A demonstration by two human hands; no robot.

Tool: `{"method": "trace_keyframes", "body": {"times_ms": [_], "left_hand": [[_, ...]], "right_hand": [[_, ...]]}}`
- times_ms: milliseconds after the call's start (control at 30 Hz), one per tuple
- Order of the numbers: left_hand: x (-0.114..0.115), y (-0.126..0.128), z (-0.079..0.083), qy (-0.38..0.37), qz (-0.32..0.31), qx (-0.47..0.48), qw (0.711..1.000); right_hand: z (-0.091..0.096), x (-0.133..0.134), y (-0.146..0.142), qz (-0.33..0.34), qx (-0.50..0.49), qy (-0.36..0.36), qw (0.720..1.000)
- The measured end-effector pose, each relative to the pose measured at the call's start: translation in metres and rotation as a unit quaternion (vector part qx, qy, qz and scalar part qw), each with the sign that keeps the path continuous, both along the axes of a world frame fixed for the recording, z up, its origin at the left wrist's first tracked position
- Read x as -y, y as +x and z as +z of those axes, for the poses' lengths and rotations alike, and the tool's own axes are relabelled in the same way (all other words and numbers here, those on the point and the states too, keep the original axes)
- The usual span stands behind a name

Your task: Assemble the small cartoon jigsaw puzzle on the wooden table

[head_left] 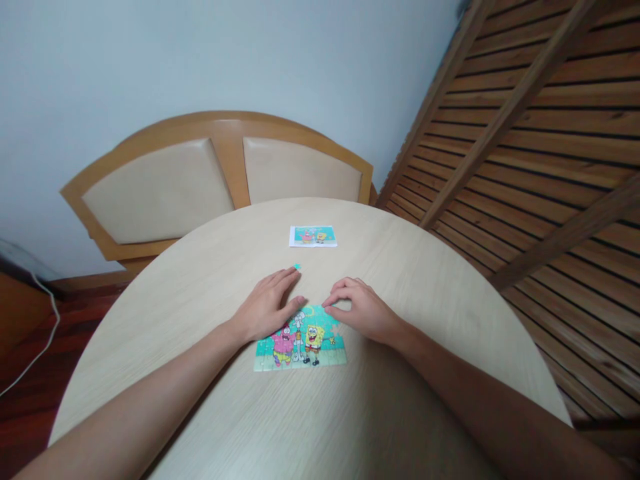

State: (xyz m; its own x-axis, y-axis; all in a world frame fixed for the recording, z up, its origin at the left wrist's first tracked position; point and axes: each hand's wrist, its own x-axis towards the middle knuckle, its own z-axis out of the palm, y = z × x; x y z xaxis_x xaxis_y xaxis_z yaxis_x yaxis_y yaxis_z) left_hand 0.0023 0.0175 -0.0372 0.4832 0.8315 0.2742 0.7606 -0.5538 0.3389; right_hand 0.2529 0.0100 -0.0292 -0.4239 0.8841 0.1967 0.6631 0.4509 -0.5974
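A small cartoon jigsaw puzzle [300, 347] lies flat on the round wooden table [200, 293] in front of me. My left hand [267, 305] rests flat with fingers stretched out, covering the puzzle's upper left corner. A loose turquoise piece [297, 267] lies just past its fingertips. My right hand [361, 311] sits at the puzzle's upper right corner, fingers curled and pressed down on the edge pieces. A gap shows in the puzzle near the right hand's thumb.
A small reference picture [313, 236] of the same cartoon lies further back on the table. Behind the table stands a padded wooden headboard [220, 180] against a pale wall. Wooden slats [540, 147] lean at the right. A white cable [35, 347] runs over the floor at left.
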Motion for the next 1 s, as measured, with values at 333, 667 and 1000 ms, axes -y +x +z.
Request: {"method": "trace_keyframes", "body": {"times_ms": [333, 667, 1000], "left_hand": [[-0.004, 0.000, 0.006, 0.020, 0.008, -0.007, 1.000], [-0.004, 0.003, 0.002, 0.002, 0.023, -0.073, 0.997], [-0.003, 0.002, 0.017, 0.036, 0.019, -0.058, 0.997]], "right_hand": [[0.001, 0.002, 0.001, 0.026, 0.008, -0.005, 1.000], [0.001, 0.002, 0.004, 0.049, -0.009, 0.024, 0.998], [0.004, 0.005, 0.007, 0.060, 0.008, 0.023, 0.998]]}}
